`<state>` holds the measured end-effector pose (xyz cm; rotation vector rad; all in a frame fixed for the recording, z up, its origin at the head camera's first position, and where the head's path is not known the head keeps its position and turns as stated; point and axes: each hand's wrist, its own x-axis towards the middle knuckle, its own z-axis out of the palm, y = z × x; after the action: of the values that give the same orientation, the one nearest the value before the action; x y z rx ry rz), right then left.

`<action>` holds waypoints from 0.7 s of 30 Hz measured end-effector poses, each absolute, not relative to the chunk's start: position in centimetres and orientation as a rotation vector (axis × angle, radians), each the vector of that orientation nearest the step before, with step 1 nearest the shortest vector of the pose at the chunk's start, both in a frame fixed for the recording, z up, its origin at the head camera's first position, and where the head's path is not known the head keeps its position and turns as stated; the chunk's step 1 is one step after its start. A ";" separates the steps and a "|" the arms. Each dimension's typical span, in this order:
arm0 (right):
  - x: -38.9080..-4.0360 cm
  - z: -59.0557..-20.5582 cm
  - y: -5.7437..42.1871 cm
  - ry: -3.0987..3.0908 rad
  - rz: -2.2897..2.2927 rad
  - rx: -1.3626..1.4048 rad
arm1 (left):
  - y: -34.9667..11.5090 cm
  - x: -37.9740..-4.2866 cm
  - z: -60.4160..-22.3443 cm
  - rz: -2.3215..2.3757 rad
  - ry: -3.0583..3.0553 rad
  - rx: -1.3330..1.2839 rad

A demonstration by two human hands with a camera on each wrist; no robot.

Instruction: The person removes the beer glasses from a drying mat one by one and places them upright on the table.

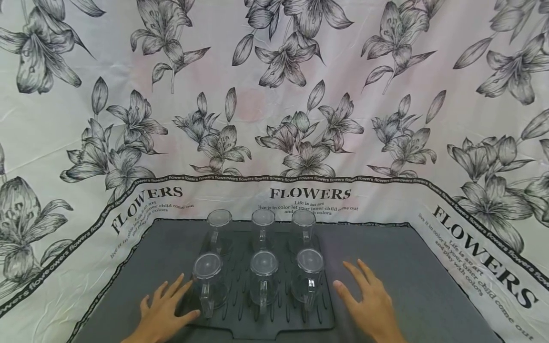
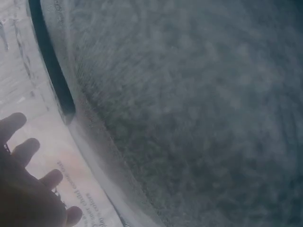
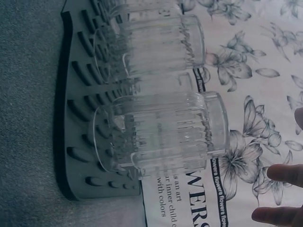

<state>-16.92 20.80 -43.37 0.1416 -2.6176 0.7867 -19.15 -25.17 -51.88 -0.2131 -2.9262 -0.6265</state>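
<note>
Several clear glass mugs stand upside down in two rows on a dark ridged drying mat [image 1: 253, 326], with handles toward me. In the front row are a left mug [image 1: 208, 286], a middle mug [image 1: 263, 281] and a right mug [image 1: 310, 281]. My left hand [image 1: 160, 312] has its fingers spread beside the mat's left edge, fingertips close to the front left mug; whether they touch it I cannot tell. Apart from the mat's right edge, my right hand [image 1: 371, 305] is spread and holds nothing. The right wrist view shows the front right mug [image 3: 161, 132] side-on, with fingertips [image 3: 284, 175] away from it.
The grey table [image 1: 411, 276] extends on both sides of the mat. Behind and around it hangs a white flower-printed cloth [image 1: 309, 143] with lettering along its lower border. In the back row stand a left mug [image 1: 219, 228], a middle mug [image 1: 263, 226] and a right mug [image 1: 303, 226].
</note>
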 end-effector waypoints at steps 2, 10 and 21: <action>-16.9 -43.6 20.7 -2.623 0.795 0.138 | -25.2 -19.2 -52.0 -0.637 -2.931 -0.220; -16.8 -44.2 20.2 -2.673 0.860 0.101 | -25.3 -19.5 -52.8 -0.663 -2.994 -0.246; -16.7 -44.9 19.6 -2.711 0.980 0.091 | -25.6 -19.9 -53.5 -0.667 -3.058 -0.255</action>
<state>-16.66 19.63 -44.88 0.0905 -2.7110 0.9798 -19.92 -25.58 -53.48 -0.2546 -3.0576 -0.6669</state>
